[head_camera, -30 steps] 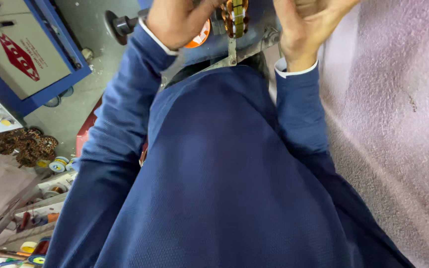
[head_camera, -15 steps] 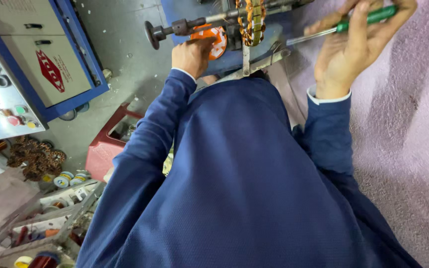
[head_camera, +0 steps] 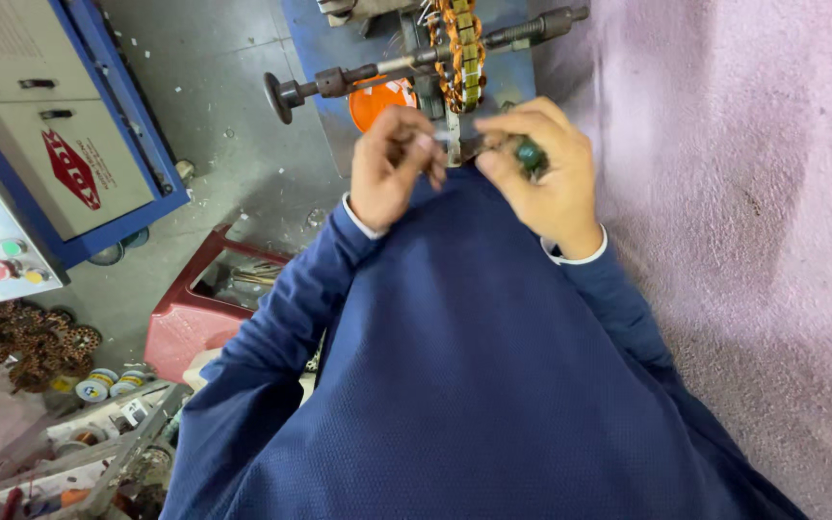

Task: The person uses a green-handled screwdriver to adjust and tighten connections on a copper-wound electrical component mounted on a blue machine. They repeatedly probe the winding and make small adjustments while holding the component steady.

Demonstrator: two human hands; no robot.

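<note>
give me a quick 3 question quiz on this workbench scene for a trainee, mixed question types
1. True or false: the right hand holds a green-handled tool.
2. Multiple choice: the ring wound with copper wire sits on
A) the red tray
B) a dark metal shaft above the hands
C) the person's lap
3. Short answer: what lies on the floor below the left hand, beside the blue sleeve?

Key
1. True: the fingers wrap a green handle.
2. B: it is threaded on the dark metal shaft, which ends in a round knob.
3. A red tray with metal parts in it.
</note>
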